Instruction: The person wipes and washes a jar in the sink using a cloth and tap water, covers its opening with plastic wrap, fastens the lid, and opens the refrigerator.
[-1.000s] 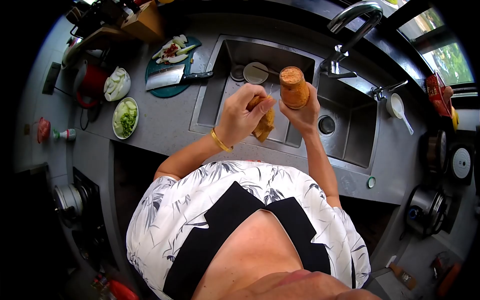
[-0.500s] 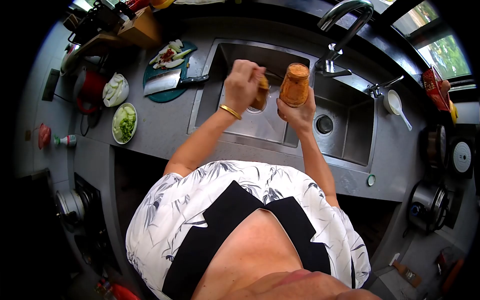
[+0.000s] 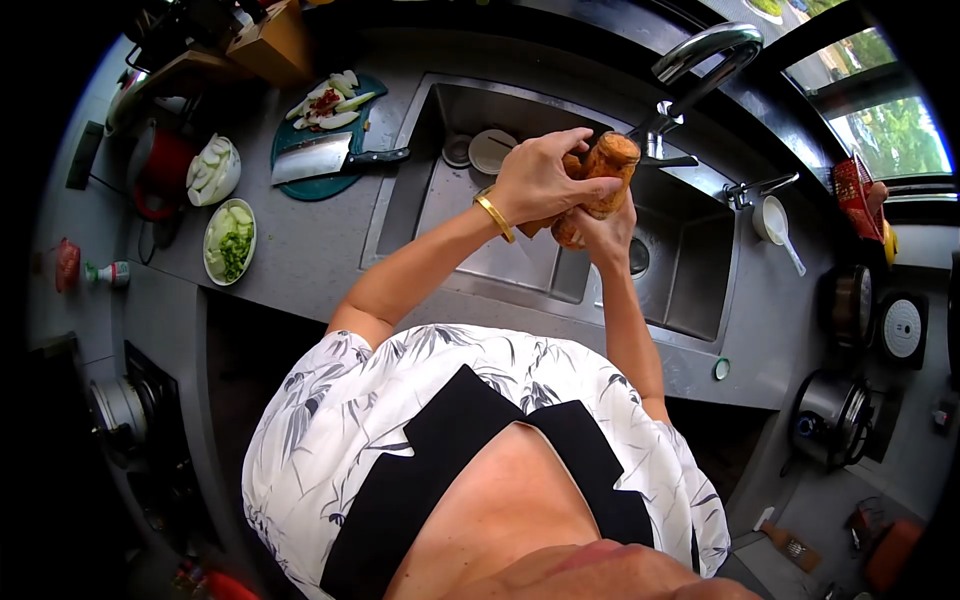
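Over the sink (image 3: 470, 265), my right hand (image 3: 608, 232) holds a glass jar (image 3: 610, 165) with orange-red contents or residue, tilted. My left hand (image 3: 550, 180) is closed around the jar's near side, its thumb lying across the glass. A brown, soft-looking piece (image 3: 540, 226), perhaps a cloth or scrubber, shows under the left palm; its exact kind is unclear. The two hands hide much of the jar. A small green-and-white lid (image 3: 721, 369) lies on the counter at the right.
A cleaver (image 3: 312, 158) rests on a green cutting board (image 3: 290, 187) with sliced vegetables. A bowl (image 3: 228, 185) and a plate (image 3: 209, 262) of cut vegetables stand at the left. The faucet (image 3: 660, 115) rises behind the sink. A white bowl (image 3: 768, 215) with a spoon sits at the right.
My left hand has moved right with the brown piece, from over the left basin onto the jar. The jar has tilted. A white round dish in the sink now shows.
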The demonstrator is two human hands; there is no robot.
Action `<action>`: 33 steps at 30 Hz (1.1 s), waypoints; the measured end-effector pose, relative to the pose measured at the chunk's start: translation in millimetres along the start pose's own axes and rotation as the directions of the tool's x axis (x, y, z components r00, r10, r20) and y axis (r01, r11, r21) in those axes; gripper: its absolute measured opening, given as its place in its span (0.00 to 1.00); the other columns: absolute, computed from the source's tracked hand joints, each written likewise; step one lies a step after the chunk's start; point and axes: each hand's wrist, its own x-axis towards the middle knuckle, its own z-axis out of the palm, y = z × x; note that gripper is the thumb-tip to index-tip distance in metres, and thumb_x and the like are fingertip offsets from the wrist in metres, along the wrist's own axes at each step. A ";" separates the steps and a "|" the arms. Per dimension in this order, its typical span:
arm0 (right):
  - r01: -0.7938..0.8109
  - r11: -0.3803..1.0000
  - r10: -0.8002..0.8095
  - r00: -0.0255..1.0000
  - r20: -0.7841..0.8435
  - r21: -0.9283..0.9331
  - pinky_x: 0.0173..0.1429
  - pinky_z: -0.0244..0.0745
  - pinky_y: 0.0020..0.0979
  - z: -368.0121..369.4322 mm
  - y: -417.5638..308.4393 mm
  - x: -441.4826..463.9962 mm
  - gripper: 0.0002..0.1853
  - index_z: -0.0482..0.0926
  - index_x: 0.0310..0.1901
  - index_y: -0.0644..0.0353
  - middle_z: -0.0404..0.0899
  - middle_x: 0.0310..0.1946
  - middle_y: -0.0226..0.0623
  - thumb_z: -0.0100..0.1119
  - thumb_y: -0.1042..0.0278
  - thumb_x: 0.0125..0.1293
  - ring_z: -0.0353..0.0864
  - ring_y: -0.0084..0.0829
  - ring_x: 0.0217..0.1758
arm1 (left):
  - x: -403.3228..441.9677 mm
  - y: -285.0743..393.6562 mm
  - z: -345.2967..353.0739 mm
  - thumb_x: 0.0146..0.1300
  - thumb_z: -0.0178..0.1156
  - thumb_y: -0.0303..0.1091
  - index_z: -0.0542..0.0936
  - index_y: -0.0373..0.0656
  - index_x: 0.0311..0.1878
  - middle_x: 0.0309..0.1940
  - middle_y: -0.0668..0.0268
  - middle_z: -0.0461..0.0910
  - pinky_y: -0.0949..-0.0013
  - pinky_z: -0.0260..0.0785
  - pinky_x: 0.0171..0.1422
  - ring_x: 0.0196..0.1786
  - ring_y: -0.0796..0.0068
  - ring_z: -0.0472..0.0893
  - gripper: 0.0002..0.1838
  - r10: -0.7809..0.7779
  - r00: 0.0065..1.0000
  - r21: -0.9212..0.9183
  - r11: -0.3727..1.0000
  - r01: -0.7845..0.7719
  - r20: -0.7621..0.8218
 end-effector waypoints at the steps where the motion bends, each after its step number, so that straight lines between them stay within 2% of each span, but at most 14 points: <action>1: 0.008 1.000 -0.008 1.000 -0.001 -0.020 0.54 0.74 0.28 -1.0 0.5 0.7 0.33 0.67 0.53 0.62 0.75 0.45 0.34 0.68 0.72 0.42 0.77 0.26 0.47 | 2.8 3.5 -0.4 0.50 0.70 0.48 0.78 0.36 0.51 0.40 0.61 0.81 0.73 0.75 0.48 0.42 0.72 0.82 0.31 -0.012 1.000 0.011 1.000 0.012 0.023; 3: 0.016 0.998 -0.017 1.000 -0.006 -0.060 0.55 0.73 0.28 -3.5 0.5 -0.9 0.34 0.66 0.53 0.62 0.74 0.45 0.34 0.69 0.72 0.41 0.77 0.27 0.48 | 5.3 13.8 -2.0 0.50 0.69 0.48 0.79 0.35 0.49 0.37 0.61 0.82 0.74 0.75 0.47 0.41 0.73 0.83 0.29 -0.041 0.996 0.033 0.999 0.038 0.074; 6: 0.019 0.993 -0.021 1.000 -0.015 -0.116 0.56 0.73 0.29 -7.9 1.1 -3.7 0.34 0.67 0.53 0.62 0.74 0.45 0.33 0.69 0.71 0.41 0.77 0.27 0.47 | 8.7 1.9 2.5 0.51 0.68 0.46 0.81 0.36 0.48 0.34 0.62 0.83 0.75 0.75 0.47 0.39 0.77 0.82 0.26 0.034 0.994 -0.094 0.995 -0.025 0.099; 9: 0.000 0.989 -0.005 0.999 -0.035 -0.151 0.56 0.72 0.31 -10.7 -12.5 -11.3 0.34 0.67 0.53 0.62 0.75 0.45 0.33 0.70 0.70 0.40 0.77 0.28 0.48 | 11.9 -3.5 2.7 0.57 0.62 0.39 0.81 0.36 0.49 0.36 0.63 0.84 0.77 0.74 0.46 0.38 0.81 0.80 0.20 0.073 0.977 -0.142 0.989 -0.045 0.198; 12: 0.015 0.998 -0.018 0.999 -0.050 -0.060 0.56 0.72 0.31 -18.1 -12.6 -16.9 0.33 0.68 0.52 0.62 0.76 0.44 0.33 0.70 0.70 0.40 0.78 0.28 0.47 | 15.6 -18.3 9.4 0.62 0.55 0.32 0.81 0.37 0.49 0.37 0.65 0.83 0.79 0.74 0.45 0.37 0.83 0.78 0.15 0.080 0.972 -0.484 0.874 0.039 0.223; 13: -0.013 1.000 0.012 0.999 -0.041 -0.014 0.55 0.73 0.31 -21.7 -15.1 -18.9 0.33 0.69 0.51 0.62 0.76 0.44 0.34 0.71 0.69 0.39 0.78 0.29 0.47 | 16.5 -22.7 8.8 0.65 0.50 0.29 0.79 0.38 0.53 0.41 0.66 0.83 0.78 0.72 0.50 0.40 0.82 0.78 0.16 0.030 0.953 -0.454 0.884 0.115 0.301; 16: -0.049 0.969 0.056 0.998 -0.019 0.244 0.54 0.74 0.32 -32.4 -5.8 -21.5 0.33 0.70 0.51 0.62 0.77 0.44 0.35 0.72 0.68 0.40 0.79 0.30 0.46 | 13.2 -33.4 17.0 0.66 0.50 0.32 0.74 0.40 0.59 0.47 0.65 0.81 0.76 0.69 0.54 0.45 0.80 0.76 0.19 0.058 0.952 -0.409 0.910 0.075 0.302; 17: -0.039 0.969 0.047 0.999 -0.027 0.245 0.54 0.74 0.31 -37.1 1.0 -21.2 0.33 0.69 0.51 0.62 0.77 0.43 0.34 0.73 0.67 0.40 0.79 0.29 0.46 | 13.4 -34.1 18.5 0.64 0.56 0.42 0.71 0.40 0.62 0.51 0.62 0.78 0.71 0.67 0.58 0.48 0.75 0.76 0.26 0.039 0.923 -0.402 0.906 0.128 0.383; 21: 0.010 0.962 0.000 0.999 -0.034 0.271 0.52 0.75 0.29 -48.5 14.1 -18.5 0.36 0.69 0.51 0.63 0.77 0.43 0.33 0.77 0.59 0.41 0.79 0.27 0.45 | 11.6 -25.0 25.7 0.45 0.66 0.65 0.67 0.38 0.64 0.52 0.54 0.74 0.64 0.67 0.60 0.53 0.61 0.73 0.49 0.114 0.886 -0.039 0.993 -0.108 0.450; 23: 0.028 0.967 -0.021 0.999 -0.029 0.252 0.52 0.74 0.28 -49.8 9.7 -16.6 0.40 0.69 0.51 0.63 0.76 0.43 0.33 0.79 0.52 0.39 0.78 0.27 0.47 | 9.3 -22.0 30.2 0.42 0.67 0.65 0.64 0.39 0.66 0.53 0.53 0.73 0.64 0.67 0.60 0.54 0.59 0.72 0.53 0.136 0.897 -0.089 0.990 -0.109 0.421; 26: 0.021 0.960 -0.047 0.995 0.085 0.280 0.54 0.73 0.28 -45.9 -2.0 -15.1 0.43 0.67 0.54 0.63 0.75 0.45 0.33 0.79 0.53 0.38 0.77 0.27 0.48 | 9.1 -17.6 32.3 0.34 0.73 0.61 0.61 0.39 0.67 0.55 0.51 0.70 0.62 0.66 0.61 0.56 0.56 0.70 0.58 0.127 0.900 -0.127 0.989 -0.080 0.418; 28: -0.016 0.988 -0.025 0.964 0.264 0.152 0.55 0.72 0.29 -48.8 1.0 -8.4 0.45 0.65 0.56 0.63 0.74 0.46 0.33 0.78 0.55 0.37 0.76 0.27 0.49 | 10.9 -13.8 26.1 0.33 0.76 0.56 0.61 0.39 0.67 0.56 0.53 0.70 0.62 0.66 0.62 0.57 0.59 0.71 0.57 0.122 0.893 -0.063 0.992 -0.105 0.434; 31: -0.089 0.992 0.035 0.885 0.465 0.094 0.56 0.70 0.29 -35.8 -11.6 6.8 0.46 0.63 0.58 0.63 0.72 0.47 0.33 0.76 0.59 0.35 0.75 0.28 0.49 | 1.6 -24.8 11.5 0.34 0.77 0.47 0.66 0.39 0.64 0.54 0.57 0.73 0.64 0.67 0.62 0.56 0.65 0.73 0.51 0.158 0.887 -0.262 0.964 -0.043 0.434; 33: -0.128 0.983 0.028 0.809 0.587 0.129 0.58 0.69 0.29 -21.0 -18.2 19.2 0.47 0.60 0.60 0.63 0.71 0.47 0.33 0.73 0.64 0.34 0.72 0.28 0.50 | -7.9 -31.8 0.9 0.35 0.76 0.43 0.69 0.39 0.61 0.51 0.60 0.75 0.66 0.68 0.61 0.54 0.68 0.75 0.46 0.044 0.927 -0.272 0.960 0.064 0.373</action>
